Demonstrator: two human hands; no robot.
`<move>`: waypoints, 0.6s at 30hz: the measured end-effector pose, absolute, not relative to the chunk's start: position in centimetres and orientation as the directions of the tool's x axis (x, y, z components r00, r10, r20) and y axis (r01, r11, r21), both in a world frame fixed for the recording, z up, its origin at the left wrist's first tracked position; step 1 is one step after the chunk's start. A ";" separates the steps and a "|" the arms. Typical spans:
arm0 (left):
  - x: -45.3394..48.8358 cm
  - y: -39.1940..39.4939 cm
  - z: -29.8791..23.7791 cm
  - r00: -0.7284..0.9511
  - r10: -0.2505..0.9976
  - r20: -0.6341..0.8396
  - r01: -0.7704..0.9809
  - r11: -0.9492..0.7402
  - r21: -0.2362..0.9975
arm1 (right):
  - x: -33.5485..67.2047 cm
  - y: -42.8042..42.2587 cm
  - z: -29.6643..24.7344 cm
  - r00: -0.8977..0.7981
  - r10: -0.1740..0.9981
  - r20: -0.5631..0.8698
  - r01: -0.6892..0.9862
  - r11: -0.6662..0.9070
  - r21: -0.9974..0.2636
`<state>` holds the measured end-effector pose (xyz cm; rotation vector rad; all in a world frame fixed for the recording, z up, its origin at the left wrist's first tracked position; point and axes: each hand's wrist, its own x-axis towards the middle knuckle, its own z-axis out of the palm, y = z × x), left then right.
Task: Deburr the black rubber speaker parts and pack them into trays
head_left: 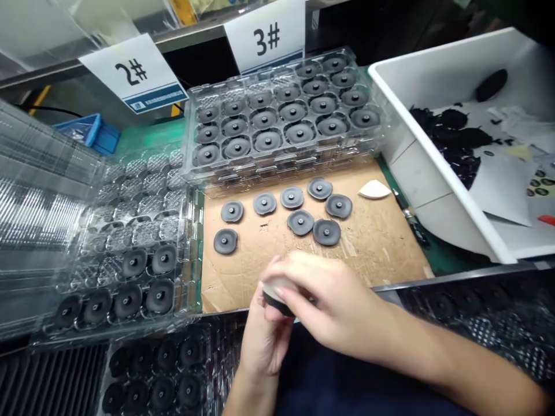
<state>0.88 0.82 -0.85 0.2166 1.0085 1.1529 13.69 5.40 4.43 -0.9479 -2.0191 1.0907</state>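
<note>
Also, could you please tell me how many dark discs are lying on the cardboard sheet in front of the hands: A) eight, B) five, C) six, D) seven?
A: eight dark discs lie apart on the cardboard sheet, not counting the dark piece held between the left hand and right hand.

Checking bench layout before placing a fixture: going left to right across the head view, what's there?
clear plastic tray lid → clear blister tray of dark discs → cardboard sheet with grey discs → white plastic bin of dark scraps
</note>
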 end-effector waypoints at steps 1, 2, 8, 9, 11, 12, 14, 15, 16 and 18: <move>1.1 0.8 -0.6 0.065 0.844 -0.532 -0.637 0.446 0.629 | 14.0 5.2 4.3 -0.467 0.841 0.273 0.284 0.435 -0.854; 1.3 0.8 -0.5 0.087 0.852 -0.516 -0.627 0.450 0.636 | 14.3 5.0 4.2 -0.422 0.844 0.329 0.271 0.464 -0.843; 2.0 0.5 -0.1 0.087 0.849 -0.520 -0.596 0.463 0.656 | 16.1 4.1 4.4 -0.534 0.831 0.157 0.206 0.308 -0.929; 2.2 0.5 -0.1 0.096 0.846 -0.524 -0.578 0.476 0.663 | 16.0 4.2 4.5 -0.485 0.856 0.179 0.233 0.324 -0.917; 2.5 0.5 0.0 0.129 0.845 -0.520 -0.556 0.496 0.667 | 15.8 4.5 4.5 -0.387 0.874 0.293 0.262 0.409 -0.874; 2.5 0.4 0.1 0.138 0.846 -0.515 -0.558 0.496 0.665 | 15.8 4.5 4.5 -0.376 0.861 0.343 0.249 0.450 -0.858; 2.2 0.2 0.4 0.134 0.847 -0.514 -0.573 0.489 0.657 | 16.3 4.1 4.6 -0.460 0.817 0.349 0.172 0.467 -0.867; 1.9 0.1 0.5 0.131 0.846 -0.516 -0.584 0.487 0.650 | 16.9 3.7 4.7 -0.521 0.797 0.306 0.143 0.435 -0.889; 1.6 -0.1 0.5 0.135 0.845 -0.518 -0.595 0.487 0.639 | 17.5 3.4 4.8 -0.561 0.791 0.246 0.148 0.388 -0.910; 1.3 -0.4 0.4 0.162 0.839 -0.520 -0.606 0.500 0.619 | 18.6 3.0 5.0 -0.554 0.822 0.133 0.251 0.317 -0.914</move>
